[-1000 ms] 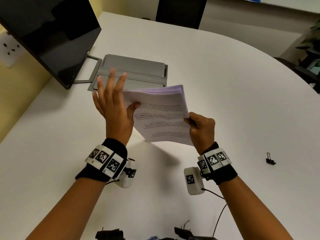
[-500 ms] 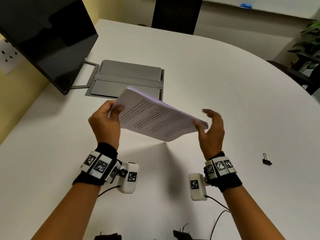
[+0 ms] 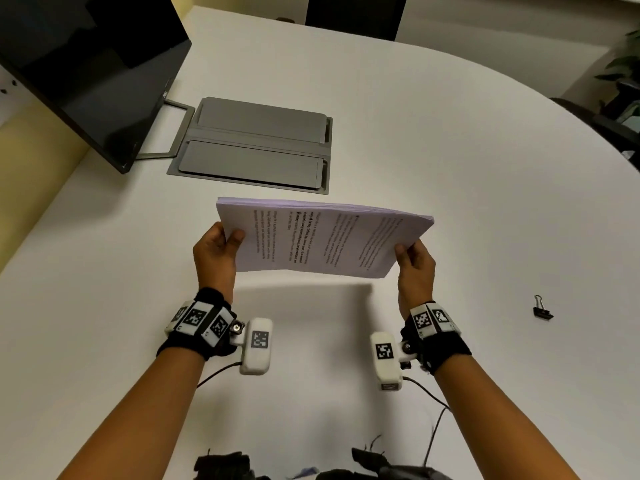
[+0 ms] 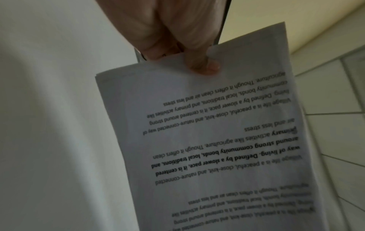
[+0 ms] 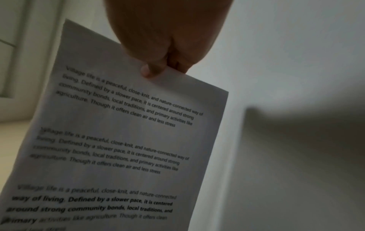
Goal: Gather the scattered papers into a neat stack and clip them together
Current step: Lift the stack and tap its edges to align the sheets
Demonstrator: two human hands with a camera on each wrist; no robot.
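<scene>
Both hands hold the stack of printed papers (image 3: 322, 239) in the air above the white surface (image 3: 450, 140): the left hand (image 3: 216, 252) pinches its left edge, thumb on top, the right hand (image 3: 415, 263) pinches its right edge. A black binder clip (image 3: 542, 309) lies on the surface, well apart to the right

A second ago the left hand (image 3: 216, 252) was spread open against the stack of papers (image 3: 322, 239) while the right hand (image 3: 414, 263) pinched its near corner; half a second ago the left hand gripped one end and the right hand had let go, fingers loose beside the tilted stack. Now both hands pinch it, one at each short end, thumbs on the printed top sheet. The stack has turned crosswise and leveled out above the table (image 3: 450, 150), its sheets squared together.
</scene>
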